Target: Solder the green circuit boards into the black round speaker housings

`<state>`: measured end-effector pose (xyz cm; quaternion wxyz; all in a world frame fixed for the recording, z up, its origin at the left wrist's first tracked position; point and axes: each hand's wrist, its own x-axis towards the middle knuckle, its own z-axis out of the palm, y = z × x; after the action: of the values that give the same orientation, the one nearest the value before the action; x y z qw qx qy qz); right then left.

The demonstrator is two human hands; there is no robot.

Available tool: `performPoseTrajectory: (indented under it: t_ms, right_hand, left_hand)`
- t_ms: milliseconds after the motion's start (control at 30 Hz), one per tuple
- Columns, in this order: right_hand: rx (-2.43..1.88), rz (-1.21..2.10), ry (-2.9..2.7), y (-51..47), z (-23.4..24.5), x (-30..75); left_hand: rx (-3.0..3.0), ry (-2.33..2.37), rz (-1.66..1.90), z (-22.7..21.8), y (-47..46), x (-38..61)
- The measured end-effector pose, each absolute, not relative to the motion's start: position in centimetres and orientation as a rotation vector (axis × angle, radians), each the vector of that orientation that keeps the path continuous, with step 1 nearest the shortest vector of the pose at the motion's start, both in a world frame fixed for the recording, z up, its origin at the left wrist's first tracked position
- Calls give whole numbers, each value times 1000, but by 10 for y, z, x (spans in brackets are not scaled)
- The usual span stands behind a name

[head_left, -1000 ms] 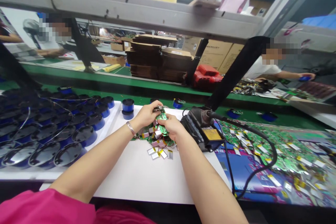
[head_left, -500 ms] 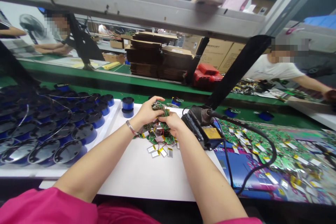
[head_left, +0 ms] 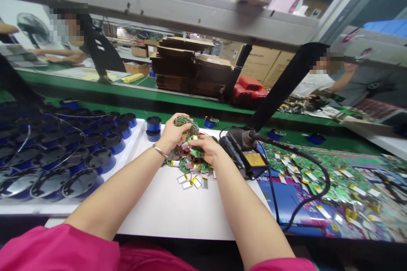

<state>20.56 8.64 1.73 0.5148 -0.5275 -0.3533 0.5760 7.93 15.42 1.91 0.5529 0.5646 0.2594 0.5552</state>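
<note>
A heap of green circuit boards (head_left: 192, 165) with small silver batteries wired to them lies on the white board (head_left: 178, 214). Over its back left side, my left hand (head_left: 174, 132) is wrapped round a bunch of circuit boards (head_left: 182, 121), thumb on top. My right hand (head_left: 208, 147) is at the heap's right side, its fingers stretched toward the left hand over the boards and batteries. Several silver batteries (head_left: 191, 182) with yellow ends lie at the front edge of the heap.
Rows of blue round housings with black tops (head_left: 74, 159) fill a white tray on the left. Two more housings (head_left: 153, 128) are stacked behind. A soldering station (head_left: 244, 154) with a thick cable stands right, beside spread circuit boards (head_left: 330, 173). A shelf (head_left: 178, 10) crosses above.
My left hand has lifted slightly with its bunch of boards and moved away from the right hand. My right fingers have opened out. Across the bench, a person on the right has raised an arm.
</note>
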Motion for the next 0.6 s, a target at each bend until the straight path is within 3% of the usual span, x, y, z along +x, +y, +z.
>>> performPoseTrajectory:
  t_ms: [367, 600]
  right_hand:
    - [-1503, 1220, -866, 91, 22, 182]
    - [-1603, 1224, -764, 84, 27, 203]
  left_hand:
    - [1239, 530, 1208, 26, 144, 75]
    - [1269, 810, 1148, 23, 144, 64]
